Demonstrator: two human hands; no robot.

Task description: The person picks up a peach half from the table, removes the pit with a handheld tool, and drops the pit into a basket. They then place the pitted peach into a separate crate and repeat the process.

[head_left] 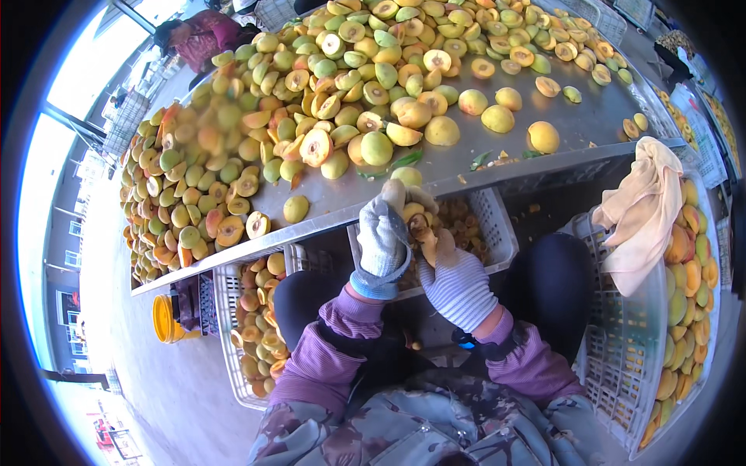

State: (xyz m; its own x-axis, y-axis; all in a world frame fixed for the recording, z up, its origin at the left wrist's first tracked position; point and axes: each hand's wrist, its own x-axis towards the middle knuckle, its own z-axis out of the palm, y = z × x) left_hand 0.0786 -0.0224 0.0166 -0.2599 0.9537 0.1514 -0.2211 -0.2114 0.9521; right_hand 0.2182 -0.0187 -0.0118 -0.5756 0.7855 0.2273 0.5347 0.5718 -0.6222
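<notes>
Held a cut fruit (420,220) low between both hands, just off the near edge of the metal table (303,229) and above a white crate (503,233) of brownish pieces, presumably to let drips and scraps fall there. Curled the gloved left hand (382,237) around one side of the fruit, fingers bent in close, probably to steady it with the dark hollow facing inward. Pressed the striped-gloved right hand (460,289) near from the other side, thumb and fingers bunched by the hollow; could not tell whether pinching flesh or a hidden tool. Had heaped fruit (357,85) straight ahead on the tabletop, likely for easy reach, and a filled left crate (225,311) close by. Had a pale cloth (641,210) draped over the right crate (618,373), perhaps for handy wiping.
</notes>
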